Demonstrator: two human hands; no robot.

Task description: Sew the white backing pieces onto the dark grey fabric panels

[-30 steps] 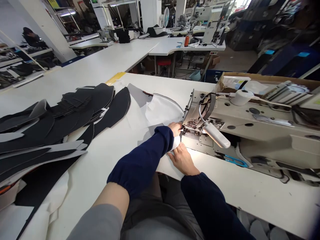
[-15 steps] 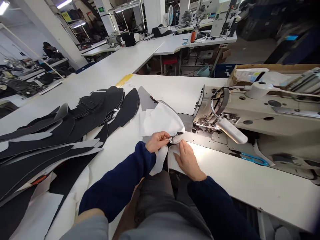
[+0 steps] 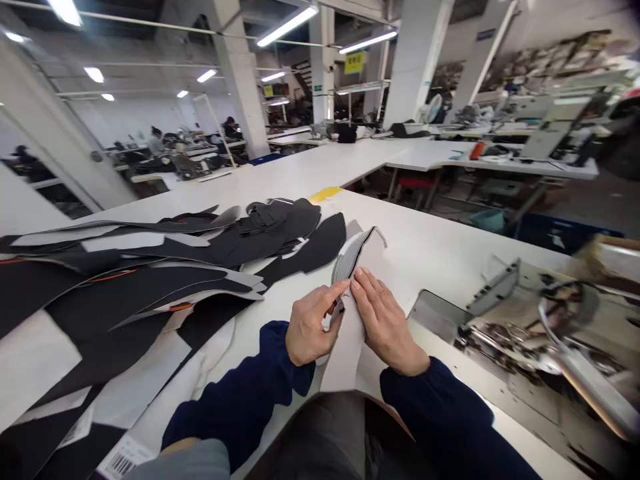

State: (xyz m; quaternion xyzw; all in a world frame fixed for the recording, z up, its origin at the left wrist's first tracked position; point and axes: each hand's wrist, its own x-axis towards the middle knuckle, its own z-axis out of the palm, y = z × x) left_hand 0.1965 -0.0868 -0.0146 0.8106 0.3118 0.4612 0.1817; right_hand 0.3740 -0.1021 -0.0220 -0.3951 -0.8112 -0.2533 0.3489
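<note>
Both my hands hold one cloth piece up in front of me.

My left hand [image 3: 309,328] is pinched shut on the near left edge of the cloth piece [image 3: 354,267], thumb and finger pressed together on it. My right hand [image 3: 386,323] lies on the same piece from the right, fingers closed on it just beside the left fingertips, so the two hands almost touch. The piece runs long from my lap up and away from me, and its curved dark-edged top stands past my fingers, above the white worktop [image 3: 430,250]. Both hands are equally near. A pile of black cloth [image 3: 200,247] lies to my left. The sewing machine [image 3: 545,333] sits to my right, blurred.
</note>
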